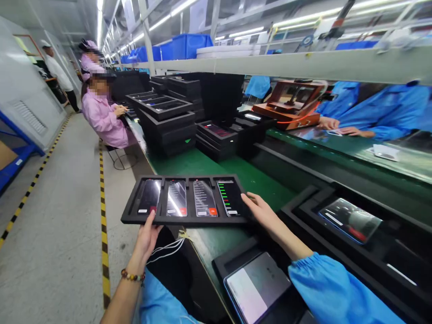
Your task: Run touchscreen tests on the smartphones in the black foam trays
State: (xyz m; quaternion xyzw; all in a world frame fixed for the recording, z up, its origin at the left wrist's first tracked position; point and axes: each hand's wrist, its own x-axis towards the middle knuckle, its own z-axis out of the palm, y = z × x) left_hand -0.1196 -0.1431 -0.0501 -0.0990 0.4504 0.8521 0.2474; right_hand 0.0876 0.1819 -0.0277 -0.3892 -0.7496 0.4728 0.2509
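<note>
A black foam tray (184, 221) is held up in front of me, tilted toward me, with several smartphones lying side by side in its slots. My left hand (146, 236) grips its near left edge, thumb on top by the dark-screened phone (148, 195). My right hand (261, 210) holds the right end, next to a phone with green and red lines (228, 198). The two middle phones (204, 198) show text and an orange-red patch at the lower corner. The fingers under the tray are hidden.
Stacks of black trays (168, 130) stand on the green bench (199, 163) ahead. A large lit phone (256, 288) lies below my right forearm, another tray with a phone (351, 218) at the right. White cables (168, 246) hang by the bench edge. Co-workers sit ahead and across.
</note>
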